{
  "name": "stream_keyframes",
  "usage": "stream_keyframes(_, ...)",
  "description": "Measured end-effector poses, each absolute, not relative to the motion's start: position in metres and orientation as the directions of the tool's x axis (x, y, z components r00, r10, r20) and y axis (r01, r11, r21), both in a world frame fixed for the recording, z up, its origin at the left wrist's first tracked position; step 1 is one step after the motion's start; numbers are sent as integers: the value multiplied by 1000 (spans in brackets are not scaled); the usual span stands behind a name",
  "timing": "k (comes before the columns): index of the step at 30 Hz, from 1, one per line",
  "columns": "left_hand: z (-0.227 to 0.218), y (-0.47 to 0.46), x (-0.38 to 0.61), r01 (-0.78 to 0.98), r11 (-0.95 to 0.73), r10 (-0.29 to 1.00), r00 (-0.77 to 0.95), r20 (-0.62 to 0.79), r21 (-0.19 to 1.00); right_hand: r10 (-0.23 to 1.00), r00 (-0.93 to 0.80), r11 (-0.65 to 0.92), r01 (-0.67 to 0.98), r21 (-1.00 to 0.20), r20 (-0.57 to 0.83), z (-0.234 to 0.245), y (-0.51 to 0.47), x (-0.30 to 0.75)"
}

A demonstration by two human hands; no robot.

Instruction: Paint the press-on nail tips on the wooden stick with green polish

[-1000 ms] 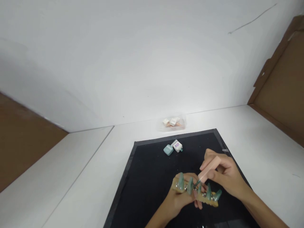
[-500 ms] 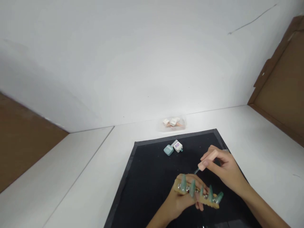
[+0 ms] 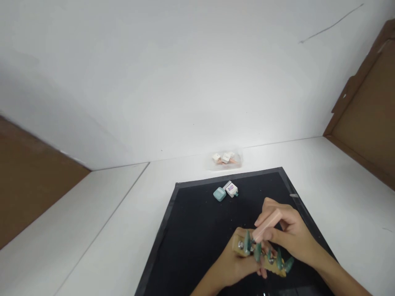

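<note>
My left hand (image 3: 236,263) grips a yellowish nail tip stand (image 3: 273,267) that carries several green pointed false nails (image 3: 257,251) on small silver balls. Between the thumb and fingers of my right hand (image 3: 291,230) is a nail polish brush with a pink cap handle (image 3: 267,225). Its bristle end points down among the false nails on the left side of the stand; the tip itself is hidden. Farther back on the black mat (image 3: 191,222) lie a teal square bottle (image 3: 219,194) and a white bottle with a purple label (image 3: 232,189), side by side.
Near the wall stands a clear tray (image 3: 212,166) with several white and pink bottles in it. A small clear sliver (image 3: 294,195) lies at the mat's right edge. Brown board panels (image 3: 367,111) flank the white tabletop (image 3: 117,234).
My right hand has brought the brush down and left, from above the stand to the false nails. My left hand and the stand have shifted slightly right and lower.
</note>
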State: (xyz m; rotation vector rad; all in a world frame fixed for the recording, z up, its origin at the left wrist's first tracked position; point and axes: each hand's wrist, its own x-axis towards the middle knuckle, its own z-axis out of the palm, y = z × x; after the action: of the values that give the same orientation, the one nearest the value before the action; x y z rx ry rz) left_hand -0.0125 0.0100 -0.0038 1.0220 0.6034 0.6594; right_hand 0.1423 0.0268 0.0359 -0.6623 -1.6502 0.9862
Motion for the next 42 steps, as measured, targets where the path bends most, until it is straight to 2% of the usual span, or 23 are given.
stream_keyframes(5,-11,8,-12,-227,334,739,666,-104,915,866,-200,477,62,-877,458,34,29,145)
stream_keyframes(8,-9,8,-13,-209,321,743,660,-109,924,857,-167,501,48,-864,488,37,29,145)
stream_keyframes(13,1,10,-13,-84,287,750,640,-169,954,785,-278,566,-44,-823,554,44,26,141)
stream_keyframes(16,4,11,-12,-51,237,755,638,-151,970,765,-327,578,-33,-816,555,44,26,140)
stream_keyframes(23,-5,7,-13,-127,269,756,642,-127,955,823,-184,563,141,-814,537,39,27,144)
stream_keyframes(26,-5,8,-13,-140,246,764,637,-103,959,820,-171,565,95,-819,546,41,28,144)
stream_keyframes(29,-1,10,-13,-105,236,752,649,-113,966,782,-254,590,5,-807,570,44,28,143)
stream_keyframes(32,2,11,-13,-97,224,743,661,-105,970,762,-323,593,2,-805,561,44,28,143)
stream_keyframes(38,-7,7,-13,-181,245,760,646,-73,953,836,-207,541,150,-828,508,38,29,146)
stream_keyframes(42,-9,6,-15,-226,302,755,650,-87,926,849,-164,520,94,-849,502,37,29,146)
